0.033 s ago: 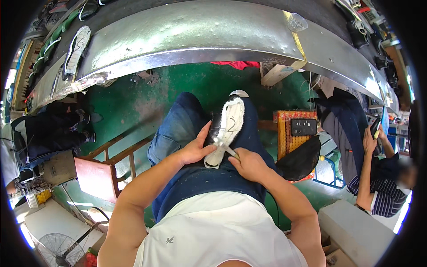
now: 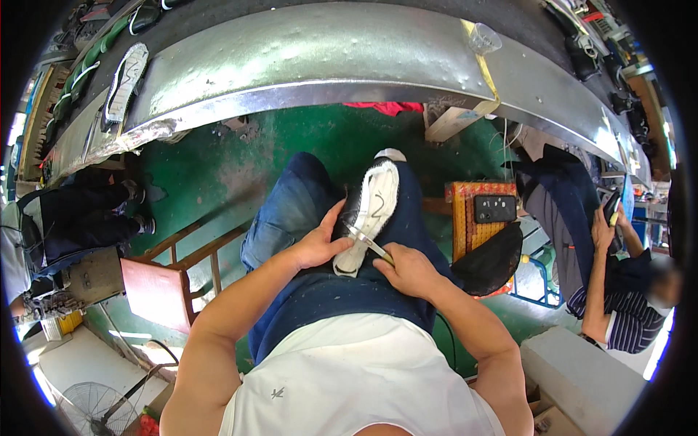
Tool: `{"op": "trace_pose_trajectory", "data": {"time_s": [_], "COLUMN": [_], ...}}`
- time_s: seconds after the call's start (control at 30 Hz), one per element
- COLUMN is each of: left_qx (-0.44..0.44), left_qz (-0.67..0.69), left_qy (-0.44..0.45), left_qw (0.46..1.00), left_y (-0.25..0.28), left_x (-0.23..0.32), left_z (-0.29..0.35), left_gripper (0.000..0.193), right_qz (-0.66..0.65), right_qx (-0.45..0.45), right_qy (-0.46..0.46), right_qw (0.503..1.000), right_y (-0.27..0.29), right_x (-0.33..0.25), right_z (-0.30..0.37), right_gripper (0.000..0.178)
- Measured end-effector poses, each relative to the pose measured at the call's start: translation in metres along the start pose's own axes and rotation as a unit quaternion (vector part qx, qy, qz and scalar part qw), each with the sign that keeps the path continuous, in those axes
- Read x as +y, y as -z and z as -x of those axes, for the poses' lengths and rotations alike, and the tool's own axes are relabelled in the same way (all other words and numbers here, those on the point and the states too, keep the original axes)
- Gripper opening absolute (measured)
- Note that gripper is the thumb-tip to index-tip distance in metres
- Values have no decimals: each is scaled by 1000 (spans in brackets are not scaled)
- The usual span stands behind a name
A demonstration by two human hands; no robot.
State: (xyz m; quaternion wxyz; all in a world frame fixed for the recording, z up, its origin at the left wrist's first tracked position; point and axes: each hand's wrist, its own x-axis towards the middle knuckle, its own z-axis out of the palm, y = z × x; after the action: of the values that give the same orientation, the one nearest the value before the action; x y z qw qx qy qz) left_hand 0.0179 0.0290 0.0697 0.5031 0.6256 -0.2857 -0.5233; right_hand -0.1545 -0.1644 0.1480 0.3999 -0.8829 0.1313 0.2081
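Note:
A black shoe upper on its last [image 2: 374, 203], sole side up, lies over my right thigh. Its pale bottom has a rough white rim and a dark hand-drawn mark. My left hand [image 2: 318, 243] grips the shoe's left side near the close end, thumb on the bottom and fingers along the dark upper. In my right hand [image 2: 408, 267] is a slim metal tool with a pale handle [image 2: 372, 245]. Its shiny end rests across the shoe's bottom near my left thumb. Whether that end is a blade cannot be made out.
A metal-covered bench edge [image 2: 305, 91] curves ahead, bearing another shoe bottom [image 2: 125, 83] and a clear cup [image 2: 485, 38]. A phone [image 2: 495, 208] lies on a stool [image 2: 464, 236] at right. A co-worker [image 2: 618, 291] sits beyond it. A wooden stool [image 2: 156, 287] stands left.
The metal tool's end has shifted slightly on the shoe's bottom and now shows sharp instead of blurred. My hands and the shoe keep nearly the same place.

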Motion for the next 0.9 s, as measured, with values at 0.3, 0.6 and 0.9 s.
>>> {"op": "trace_pose_trajectory", "data": {"time_s": [0.3, 0.6, 0.9], "left_qx": [116, 117, 22], "left_qz": [-108, -149, 306], "left_qy": [-66, -43, 1], "left_qw": [985, 981, 952], "left_y": [2, -16, -12], "left_x": [18, 37, 32], "left_z": [-47, -43, -52], "left_gripper": [87, 82, 70], "right_qz": [56, 392, 160], "right_qx": [58, 152, -136], "right_qy": [24, 107, -18], "right_qw": [996, 901, 978], "right_y": [58, 78, 107], "right_x": [15, -7, -21], "right_z": [14, -11, -19], "right_gripper": [57, 50, 37]}}
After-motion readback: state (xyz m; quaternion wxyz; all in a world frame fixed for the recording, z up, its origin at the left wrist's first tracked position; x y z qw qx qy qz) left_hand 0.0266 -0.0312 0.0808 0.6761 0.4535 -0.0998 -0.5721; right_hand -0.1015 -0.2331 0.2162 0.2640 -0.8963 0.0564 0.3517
